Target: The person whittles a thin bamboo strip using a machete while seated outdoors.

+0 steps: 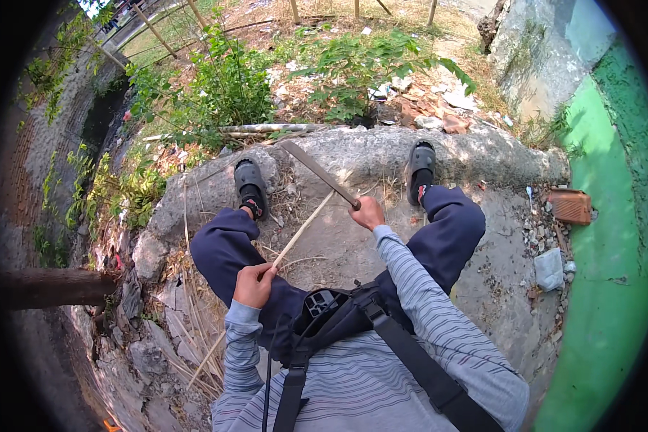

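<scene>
My left hand (254, 286) is closed around a long, thin, pale stick (304, 227), which looks like a strip of bamboo or cane. One end of the stick slants up to the blade, and the rest passes under my left forearm toward the lower left. In my right hand (368, 214) is the handle of a machete (317, 171) with a long, dull, straight blade. The blade points up and left, and its part near the handle meets or crosses the stick's far end. Whether the edge bites into the stick I cannot tell.
My feet in dark clogs (250, 181) rest by a raised concrete curb (338, 153). Leafy plants (230, 86) and rubble lie beyond it. A green wall (597, 288), an orange-brown plastic basket (571, 207) and a whitish bag (549, 269) are at right; a dark post (57, 288) is at left.
</scene>
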### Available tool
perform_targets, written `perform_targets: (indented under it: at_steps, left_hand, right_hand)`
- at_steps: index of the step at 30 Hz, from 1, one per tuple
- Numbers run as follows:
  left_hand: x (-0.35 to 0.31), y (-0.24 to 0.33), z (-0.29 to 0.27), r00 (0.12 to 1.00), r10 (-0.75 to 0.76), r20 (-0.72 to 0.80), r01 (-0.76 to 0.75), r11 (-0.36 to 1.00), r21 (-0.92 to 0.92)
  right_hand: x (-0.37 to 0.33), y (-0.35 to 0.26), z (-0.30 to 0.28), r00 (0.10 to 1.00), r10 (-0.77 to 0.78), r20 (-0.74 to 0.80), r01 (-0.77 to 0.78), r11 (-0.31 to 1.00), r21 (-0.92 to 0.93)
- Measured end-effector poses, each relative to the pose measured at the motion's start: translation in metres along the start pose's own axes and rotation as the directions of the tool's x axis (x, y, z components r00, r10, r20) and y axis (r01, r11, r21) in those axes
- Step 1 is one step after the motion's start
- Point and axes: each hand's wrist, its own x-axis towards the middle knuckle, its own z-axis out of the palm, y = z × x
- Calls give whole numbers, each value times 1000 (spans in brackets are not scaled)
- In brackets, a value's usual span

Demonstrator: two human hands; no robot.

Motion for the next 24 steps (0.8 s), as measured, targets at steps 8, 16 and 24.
perform_targets:
  at_steps: [8,16,24]
  left_hand:
    - [-6,-7,5,998,-21,-56,25,998,66]
    - [-73,9,-67,994,-44,-100,53,995,89]
    - [-100,-1,-106,941,-51,-333,160,938,309]
  right_hand:
    - [-44,-47,26,986,-145,86,138,987,81]
    - [-16,35,12,987,157,31,-156,988,-20]
    - [-54,66,82,810,513,285,-576,788,218]
